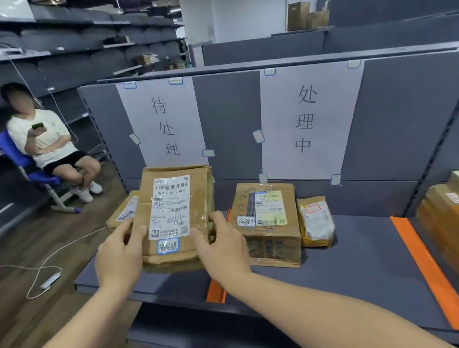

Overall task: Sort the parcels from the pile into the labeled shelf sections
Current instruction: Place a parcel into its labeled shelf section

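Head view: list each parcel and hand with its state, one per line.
Held cardboard parcel: upright, label facing camera, gripped by both hands.
Left hand: gripping its left edge.
Right hand: gripping its right edge.
Taped box: resting on shelf.
Small yellow parcel: leaning against taped box.

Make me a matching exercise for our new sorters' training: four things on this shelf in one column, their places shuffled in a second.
Things:
1. held parcel
2. big cardboard box
3. small yellow mailer
4. orange divider strip

Places:
A. leaning against the big box's right side
B. between both hands, in front of the left paper sign
C. between the middle section and the right-hand stack
D. below the right paper sign

Pairs: 1-B, 2-D, 3-A, 4-C
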### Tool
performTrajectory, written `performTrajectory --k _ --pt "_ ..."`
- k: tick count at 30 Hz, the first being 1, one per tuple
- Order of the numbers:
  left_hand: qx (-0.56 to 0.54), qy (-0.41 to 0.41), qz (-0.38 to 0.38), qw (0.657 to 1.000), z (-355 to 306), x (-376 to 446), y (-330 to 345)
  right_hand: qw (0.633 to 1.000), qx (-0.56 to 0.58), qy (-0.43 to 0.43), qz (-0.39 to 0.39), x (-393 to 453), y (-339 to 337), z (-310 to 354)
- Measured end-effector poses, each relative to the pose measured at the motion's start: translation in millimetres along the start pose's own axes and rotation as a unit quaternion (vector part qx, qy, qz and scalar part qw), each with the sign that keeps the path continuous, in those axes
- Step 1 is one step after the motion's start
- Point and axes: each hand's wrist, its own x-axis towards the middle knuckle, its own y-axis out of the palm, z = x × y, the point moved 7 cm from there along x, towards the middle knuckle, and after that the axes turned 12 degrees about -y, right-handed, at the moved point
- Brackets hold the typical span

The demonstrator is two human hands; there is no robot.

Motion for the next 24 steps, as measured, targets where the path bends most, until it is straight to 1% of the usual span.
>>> performTrajectory --k 6,9,13,18,24 --pt "0.010 -0.026 0.050 0.998 14 32 17 1.000 -0.009 0.026 -0.002 16 20 -12" --pt "0.014 -0.031 0.074 0.997 22 52 28 0.998 -0.018 0.046 -0.026 26 31 -21" --pt "0.051 -0.039 0.113 0.992 39 83 45 0.995 -0.022 0.084 -0.050 37 52 -31" --pt "0.070 -0.032 0.189 0.979 56 116 66 0.988 -0.045 0.126 -0.082 45 71 -38" --pt "0.078 -0.035 0.266 0.960 81 140 87 0.981 -0.061 0.157 -0.098 55 94 -46"
